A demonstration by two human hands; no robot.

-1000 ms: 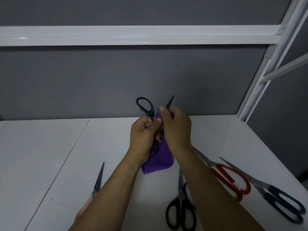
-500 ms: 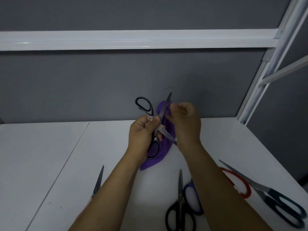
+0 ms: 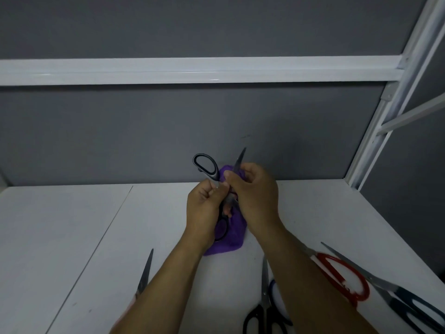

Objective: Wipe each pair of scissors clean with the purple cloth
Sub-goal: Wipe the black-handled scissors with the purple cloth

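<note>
head view, items near to far, clock bearings taken from the hands. black scissors [image 3: 265, 292]: flat on the table [image 3: 72, 237] at 5 o'clock, closed, tip toward 12, handles cut by the bottom edge. blue scissors [image 3: 271, 289]: touching and partly under the black pair, mostly hidden by the right forearm. pink scissors [image 3: 145, 273]: 7 o'clock, blade toward 12, handle mostly behind the left forearm. navy scissors [image 3: 404, 296]: 4 o'clock, by the table's right edge, blades toward 10. red scissors [image 3: 325, 257]: 4 o'clock, just beside the navy pair on its inner side, blades hidden by the right forearm. cloth [image 3: 231, 237]: purple, bunched between the two hands, a fold above the right hand, the lower end hanging toward the table; contact with the table cannot be told. left hand [image 3: 204, 208]: fingers curled tight round the held scissors [image 3: 215, 174] near the pivot. held scissors: black-grey, blades apart, one loop up at 11 o'clock, the other low against the cloth, one tip out at 12. right hand [image 3: 252, 194]: fingers and thumb pinching the cloth onto that upper blade. wall [image 3: 144, 131]: grey, behind the table. rail [image 3: 192, 71]: white, across the wall at 12 o'clock. post [image 3: 389, 112]: white, slanted, 2 o'clock.
</note>
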